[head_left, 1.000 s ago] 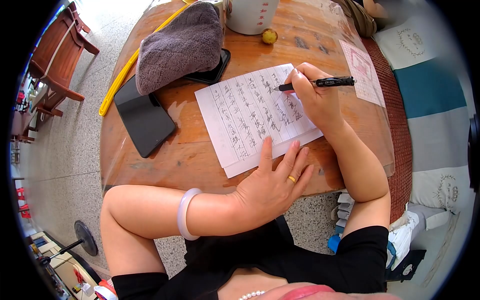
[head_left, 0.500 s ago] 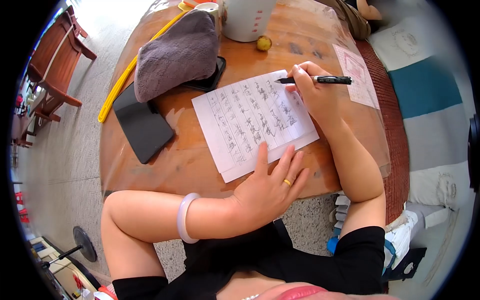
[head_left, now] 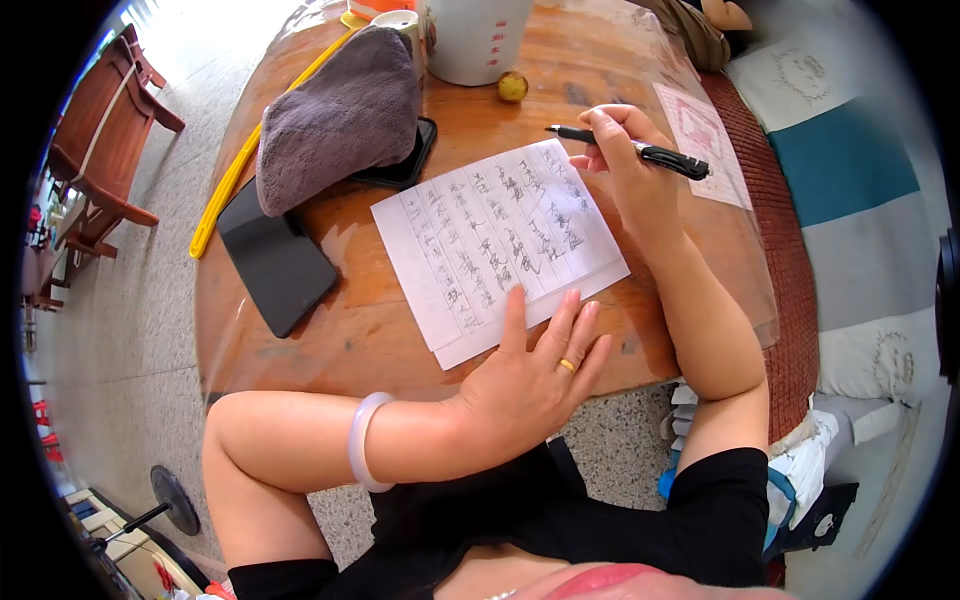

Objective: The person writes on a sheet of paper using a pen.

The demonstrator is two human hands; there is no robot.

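Handwritten columns cover a white sheet of paper (head_left: 455, 270), which lies over another sheet on the wooden table. My left hand (head_left: 530, 385) rests with spread fingers on the paper's lower edge, a gold ring on one finger. Above the paper's upper right corner, my right hand (head_left: 630, 165) grips a black pen (head_left: 672, 160). The pen's tip points left and is lifted off the page. Left of the paper is a black phone (head_left: 277, 265), partly under a grey towel (head_left: 345, 115). Another dark phone (head_left: 408, 160) shows beneath the towel.
A white container (head_left: 475, 40) and a small round fruit (head_left: 512, 87) stand at the table's far side. A yellow strap (head_left: 226, 190) runs along the left. A pink-patterned sheet (head_left: 710, 145) lies right. Part of another person's arm (head_left: 727, 14) shows at the top right.
My right hand has lifted the pen from the writing and moved it up toward the paper's top edge. My left hand stays on the paper. The whole view has shifted slightly.
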